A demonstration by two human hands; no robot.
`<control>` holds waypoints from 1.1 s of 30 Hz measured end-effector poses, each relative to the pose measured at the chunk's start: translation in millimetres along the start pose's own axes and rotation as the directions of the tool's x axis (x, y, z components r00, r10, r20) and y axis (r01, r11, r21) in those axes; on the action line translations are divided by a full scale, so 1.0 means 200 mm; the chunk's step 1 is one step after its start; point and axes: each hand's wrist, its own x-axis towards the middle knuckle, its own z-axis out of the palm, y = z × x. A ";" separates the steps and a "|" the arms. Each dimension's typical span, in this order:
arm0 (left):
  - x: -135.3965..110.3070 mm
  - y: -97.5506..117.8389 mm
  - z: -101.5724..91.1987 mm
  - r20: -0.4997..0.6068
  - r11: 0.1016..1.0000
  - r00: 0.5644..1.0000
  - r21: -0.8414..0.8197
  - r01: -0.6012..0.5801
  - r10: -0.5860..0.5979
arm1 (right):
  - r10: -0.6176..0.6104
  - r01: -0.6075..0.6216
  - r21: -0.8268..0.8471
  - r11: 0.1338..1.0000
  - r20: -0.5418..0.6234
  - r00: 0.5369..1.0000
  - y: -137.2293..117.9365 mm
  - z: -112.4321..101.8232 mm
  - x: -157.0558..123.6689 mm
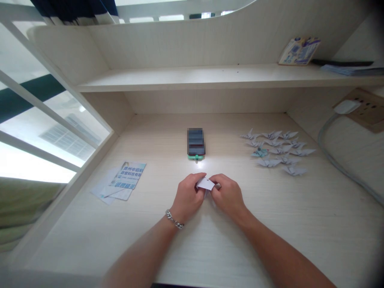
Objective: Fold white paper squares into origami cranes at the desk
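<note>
A small folded piece of white paper (205, 183) is held between my two hands, just above the middle of the desk. My left hand (189, 195), with a silver chain bracelet at the wrist, pinches its left side. On the right side, my right hand (226, 195) grips it between thumb and fingers. Part of the paper hangs below and is hidden by the fingers. Beyond the hands lies a phone (196, 142) with a green edge. To the right, several folded paper cranes (280, 150) sit in rows, mostly white, and one is a blue-green crane (260, 152).
Printed paper sheets (127, 180) lie at the left of the desk. A shelf (186, 76) runs across the back, bearing a small colourful packet (300, 51) and a stack of papers (351, 70). A grey cable (336, 164) runs down the right from a power socket (367, 108).
</note>
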 end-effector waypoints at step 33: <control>0.00 0.01 0.00 0.023 0.984 0.995 -0.144 0.102 -0.099 | -0.044 0.063 0.259 0.964 -0.080 0.996 -0.02 0.02 0.00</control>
